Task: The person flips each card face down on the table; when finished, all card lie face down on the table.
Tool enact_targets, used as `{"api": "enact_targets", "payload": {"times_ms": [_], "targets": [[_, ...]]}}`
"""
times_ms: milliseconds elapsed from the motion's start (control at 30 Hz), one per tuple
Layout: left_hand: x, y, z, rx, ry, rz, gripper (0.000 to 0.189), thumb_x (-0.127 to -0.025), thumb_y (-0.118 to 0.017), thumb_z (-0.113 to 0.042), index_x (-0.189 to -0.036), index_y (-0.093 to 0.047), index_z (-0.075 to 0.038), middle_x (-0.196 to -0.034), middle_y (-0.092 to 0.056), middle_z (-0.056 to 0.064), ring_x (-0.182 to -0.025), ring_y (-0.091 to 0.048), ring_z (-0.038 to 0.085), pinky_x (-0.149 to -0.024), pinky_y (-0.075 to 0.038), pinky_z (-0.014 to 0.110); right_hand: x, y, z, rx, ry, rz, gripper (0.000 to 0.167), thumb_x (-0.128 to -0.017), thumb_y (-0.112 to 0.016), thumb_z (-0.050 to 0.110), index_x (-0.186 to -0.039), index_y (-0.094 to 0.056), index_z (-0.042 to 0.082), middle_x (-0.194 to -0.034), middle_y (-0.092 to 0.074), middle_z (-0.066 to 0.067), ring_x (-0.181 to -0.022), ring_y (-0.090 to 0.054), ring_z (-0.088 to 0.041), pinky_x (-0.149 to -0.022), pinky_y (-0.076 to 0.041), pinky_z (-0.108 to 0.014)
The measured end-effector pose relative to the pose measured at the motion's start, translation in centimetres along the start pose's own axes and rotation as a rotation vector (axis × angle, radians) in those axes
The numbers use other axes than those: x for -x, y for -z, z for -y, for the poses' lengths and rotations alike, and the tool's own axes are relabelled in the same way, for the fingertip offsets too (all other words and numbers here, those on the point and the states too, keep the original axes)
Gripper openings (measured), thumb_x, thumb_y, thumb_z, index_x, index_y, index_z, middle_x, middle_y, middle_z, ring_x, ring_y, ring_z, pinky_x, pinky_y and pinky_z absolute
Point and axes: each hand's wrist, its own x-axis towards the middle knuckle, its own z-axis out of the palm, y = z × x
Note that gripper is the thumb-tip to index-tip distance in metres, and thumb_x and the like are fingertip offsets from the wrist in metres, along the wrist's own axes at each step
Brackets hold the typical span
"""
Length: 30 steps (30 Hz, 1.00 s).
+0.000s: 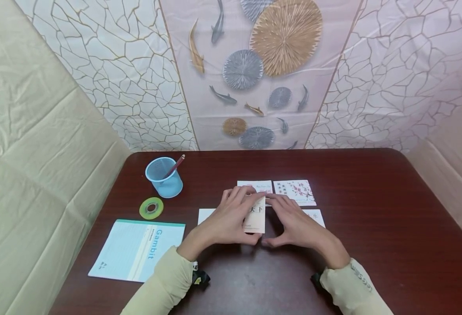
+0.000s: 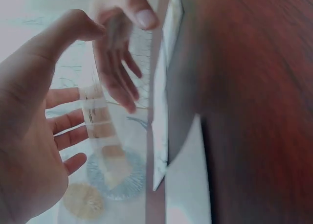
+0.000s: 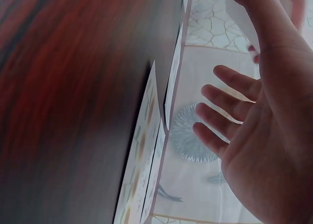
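Note:
My left hand (image 1: 228,221) pinches a cream card (image 1: 259,222) with printed characters, thumb at its lower part and fingers at its upper edge. It is held up off the table, and in the left wrist view the card (image 2: 100,126) looks thin and partly see-through. Close by on the right, my right hand (image 1: 295,222) has its fingers loosely extended in the right wrist view. Its fingertips are beside the card's right edge; whether they touch cannot be told. Behind the hands lie a card with red print (image 1: 254,184) and a blossom card (image 1: 295,192).
Two more cards lie partly covered by the hands, one at left (image 1: 205,215) and one at right (image 1: 316,216). Further left are a blue mesh cup (image 1: 168,189) with a pen (image 1: 178,162), a green tape roll (image 1: 144,211) and a notebook (image 1: 134,251) on the dark table (image 1: 384,227).

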Motion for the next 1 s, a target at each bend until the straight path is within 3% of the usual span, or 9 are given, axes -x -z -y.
{"api": "enact_targets", "payload": {"times_ms": [300,567,667,767,900,1000], "targets": [[0.6,1.5,-0.2,0.372,0.030,-0.071,0.094,-0.071,-0.079,-0.050,-0.147,-0.031,-0.022,-0.141,-0.040,-0.009,-0.127,-0.036,0.008,-0.101,-0.025,0.042,-0.2,-0.3,-0.3,-0.016,0.009,-0.011,0.100,-0.067,-0.083,0.057,-0.143,-0.041,0.007,-0.147,-0.039,-0.012,-0.133,-0.034,-0.025,-0.104,-0.030,-0.053],[1.7,1.5,0.5,0.467,0.099,-0.074,0.096,-0.071,-0.082,-0.050,-0.148,-0.029,-0.028,-0.140,-0.040,-0.012,-0.127,-0.036,0.008,-0.101,-0.031,0.043,0.1,0.0,-0.8,-0.032,-0.020,-0.002,0.093,-0.068,-0.082,0.057,-0.139,-0.045,0.009,-0.149,-0.038,-0.010,-0.134,-0.033,-0.024,-0.104,-0.029,-0.054],[2.3,1.4,1.1,0.426,0.130,-0.070,0.097,-0.069,-0.083,-0.050,-0.147,-0.030,-0.026,-0.140,-0.040,-0.011,-0.126,-0.037,0.012,-0.100,-0.031,0.045,0.5,0.5,-1.1,-0.047,-0.063,0.015,0.092,-0.068,-0.083,0.055,-0.139,-0.044,0.010,-0.149,-0.036,-0.010,-0.135,-0.032,-0.024,-0.106,-0.026,-0.055],[2.7,1.1,1.8,0.304,0.159,-0.045,0.099,-0.066,-0.084,-0.052,-0.145,-0.033,-0.021,-0.140,-0.041,-0.008,-0.126,-0.036,0.014,-0.100,-0.030,0.045,0.9,1.1,-1.4,-0.041,-0.102,0.034,0.093,-0.067,-0.084,0.054,-0.140,-0.044,0.011,-0.148,-0.037,-0.012,-0.136,-0.031,-0.026,-0.107,-0.022,-0.056],[3.1,0.0,2.7,0.074,0.173,0.040,0.098,-0.064,-0.081,-0.062,-0.140,-0.040,-0.014,-0.142,-0.040,-0.001,-0.128,-0.033,0.017,-0.099,-0.029,0.045,1.3,1.4,-1.9,0.001,-0.100,0.043,0.094,-0.066,-0.085,0.054,-0.140,-0.046,0.011,-0.147,-0.037,-0.014,-0.136,-0.030,-0.031,-0.108,-0.021,-0.058],[3.4,-0.8,3.2,-0.033,0.168,0.113,0.096,-0.066,-0.074,-0.071,-0.136,-0.045,-0.011,-0.143,-0.039,0.002,-0.129,-0.032,0.019,-0.101,-0.027,0.046,1.4,1.4,-2.2,0.026,-0.079,0.042,0.092,-0.064,-0.085,0.054,-0.137,-0.049,0.011,-0.148,-0.036,-0.014,-0.136,-0.029,-0.033,-0.107,-0.023,-0.059]]}}
